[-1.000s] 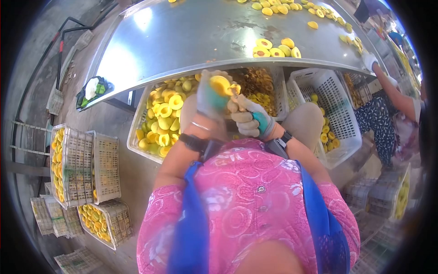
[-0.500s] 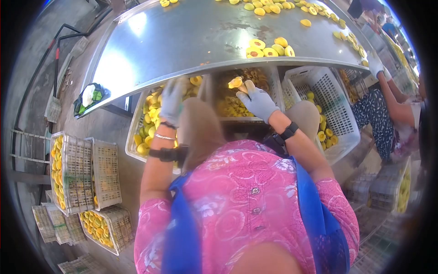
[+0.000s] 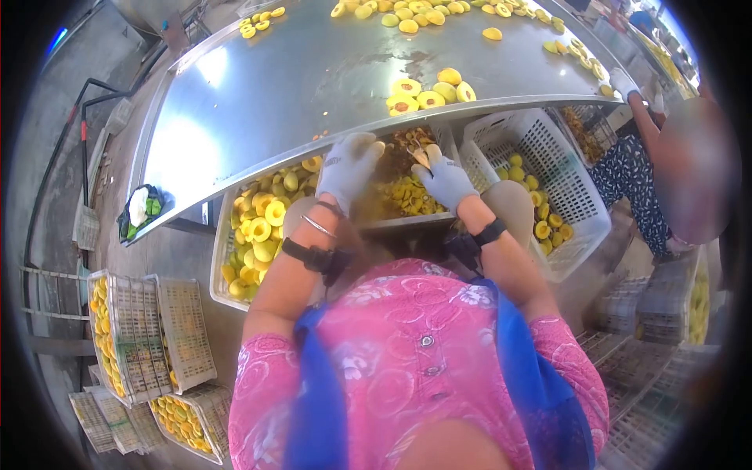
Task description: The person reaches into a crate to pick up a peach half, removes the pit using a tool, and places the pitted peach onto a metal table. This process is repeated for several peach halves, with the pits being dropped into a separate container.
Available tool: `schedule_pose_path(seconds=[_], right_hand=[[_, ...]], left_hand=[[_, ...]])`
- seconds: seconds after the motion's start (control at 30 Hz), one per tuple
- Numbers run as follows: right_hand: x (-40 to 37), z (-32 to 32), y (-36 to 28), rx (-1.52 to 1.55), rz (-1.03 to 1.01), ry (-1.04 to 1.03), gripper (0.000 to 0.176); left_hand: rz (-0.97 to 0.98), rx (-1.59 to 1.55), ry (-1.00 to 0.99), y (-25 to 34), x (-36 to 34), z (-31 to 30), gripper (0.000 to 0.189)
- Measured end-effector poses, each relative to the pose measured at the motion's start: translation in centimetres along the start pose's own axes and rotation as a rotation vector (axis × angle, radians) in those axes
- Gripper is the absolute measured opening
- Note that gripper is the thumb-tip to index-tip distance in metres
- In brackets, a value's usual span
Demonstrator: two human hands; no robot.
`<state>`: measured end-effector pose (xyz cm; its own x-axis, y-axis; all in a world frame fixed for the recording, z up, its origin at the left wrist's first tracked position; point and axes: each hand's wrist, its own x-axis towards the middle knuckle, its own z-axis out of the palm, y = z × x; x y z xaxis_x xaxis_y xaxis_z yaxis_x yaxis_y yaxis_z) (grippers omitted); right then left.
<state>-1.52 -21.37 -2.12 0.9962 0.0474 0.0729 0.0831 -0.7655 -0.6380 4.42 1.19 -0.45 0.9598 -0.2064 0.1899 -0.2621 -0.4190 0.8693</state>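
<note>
My left hand point(image 3: 350, 168), in a pale glove with stained fingertips, is at the metal table's front edge, between the crate of peach halves point(image 3: 266, 223) and the scrap crate. Its fingers are bent together; what they hold, if anything, is hidden. My right hand point(image 3: 446, 180), also gloved, is closed around a small tool point(image 3: 421, 157) over the scrap crate point(image 3: 392, 222), which holds yellow pieces point(image 3: 411, 197) and brown bits. No peach half shows on the tool. Several peach halves point(image 3: 430, 99) lie on the table point(image 3: 290, 102) just beyond my hands.
A white crate point(image 3: 576, 188) with some peach halves stands to the right. Beyond it is a co-worker's gloved hand point(image 3: 623, 84) at the table edge. More peach halves point(image 3: 427, 16) lie across the far table. Filled crates point(image 3: 137, 337) stand on the floor at left.
My left hand has moved right, from over the peach crate to the table edge. The yellow fruit piece at my right hand's fingertips is gone. The view has shifted slightly.
</note>
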Motion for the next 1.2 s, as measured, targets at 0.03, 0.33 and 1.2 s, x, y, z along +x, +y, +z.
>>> schedule_pose_path(seconds=[0.03, 0.33, 1.2], right_hand=[[0.1, 0.2, 0.4, 0.028, 0.003, -0.021, 0.038], [0.3, -0.3, 0.1, 0.183, -0.069, -0.073, 0.037], [-0.7, -0.1, -6.5, 0.917, 0.072, -0.160, 0.025]], left_hand=[[0.054, 0.109, 0.018, 0.4, 1.0, 0.1, 0.037], [-0.184, 0.528, -0.165, 2.5, 12.9, 3.9, 0.079], [-0.155, -1.345, -0.064, 1.4, 0.1, 2.8, 0.052]])
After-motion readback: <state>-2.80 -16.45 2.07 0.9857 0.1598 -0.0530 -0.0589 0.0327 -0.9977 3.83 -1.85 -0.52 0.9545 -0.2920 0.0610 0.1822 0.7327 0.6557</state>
